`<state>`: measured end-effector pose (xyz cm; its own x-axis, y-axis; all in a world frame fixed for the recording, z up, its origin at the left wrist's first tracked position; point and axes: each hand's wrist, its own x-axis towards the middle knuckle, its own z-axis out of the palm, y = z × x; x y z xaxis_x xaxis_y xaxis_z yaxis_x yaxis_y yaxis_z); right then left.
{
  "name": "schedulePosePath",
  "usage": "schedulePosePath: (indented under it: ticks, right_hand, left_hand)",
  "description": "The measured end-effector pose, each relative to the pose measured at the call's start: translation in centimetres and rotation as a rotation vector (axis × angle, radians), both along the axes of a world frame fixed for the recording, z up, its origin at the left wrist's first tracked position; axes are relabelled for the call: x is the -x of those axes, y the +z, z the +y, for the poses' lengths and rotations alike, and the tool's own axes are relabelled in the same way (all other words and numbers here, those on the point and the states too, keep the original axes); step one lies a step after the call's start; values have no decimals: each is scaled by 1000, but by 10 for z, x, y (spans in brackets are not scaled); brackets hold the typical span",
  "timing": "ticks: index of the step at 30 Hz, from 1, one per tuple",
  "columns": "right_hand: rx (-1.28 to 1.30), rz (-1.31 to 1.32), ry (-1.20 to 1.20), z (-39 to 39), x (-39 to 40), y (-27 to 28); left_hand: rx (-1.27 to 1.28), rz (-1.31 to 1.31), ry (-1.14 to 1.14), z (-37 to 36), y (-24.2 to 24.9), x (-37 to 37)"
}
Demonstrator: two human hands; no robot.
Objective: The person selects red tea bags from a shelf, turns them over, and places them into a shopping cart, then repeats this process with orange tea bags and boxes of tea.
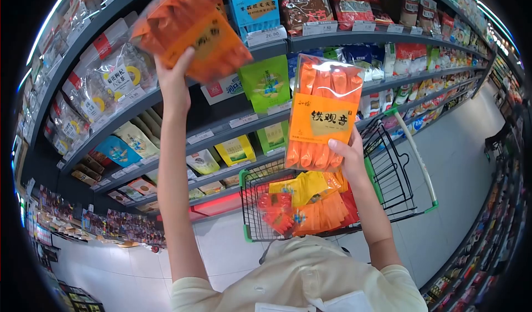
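My left hand (176, 80) is raised to the upper shelf, closed on the lower left edge of an orange tea packet (194, 40), which is tilted and slightly blurred. Lower and to the right, my right hand (350, 150) grips a second orange tea packet (322, 112) by its lower right corner. This one stands upright, facing me, its clear wrap showing orange sachets behind a label with black characters. Below it is a shopping cart (252, 209) with black wire and green corners. Inside lie orange packets (321, 215), a yellow packet (305, 189) and a red packet (275, 209).
Shelves of packaged goods curve across the front. A blue tea packet (255, 9) stands on the upper shelf, right of my left hand, and a green pouch (266, 82) sits one level down. The cart's handle (418, 159) reaches right over the tiled aisle floor (443, 201).
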<state>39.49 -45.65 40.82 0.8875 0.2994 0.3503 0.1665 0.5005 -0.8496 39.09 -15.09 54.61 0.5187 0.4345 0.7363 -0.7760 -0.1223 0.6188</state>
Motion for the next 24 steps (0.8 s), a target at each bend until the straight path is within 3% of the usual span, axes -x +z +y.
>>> schedulePosePath:
  ticks: [4,7,14,24]
  right_hand:
    - [11,46,14,-8,1,-3]
    - [38,42,-3,-10,0,-4]
    - [74,57,46,-13,2,-7]
    - [49,68,90,-12,1,-13]
  left_hand:
    - [185,387,-290,-33,-55,37]
    - [219,570,-363,-48,-96,44]
    - [351,599,-428,-75,-115,66]
    - [337,621,-411,-75,-123,72]
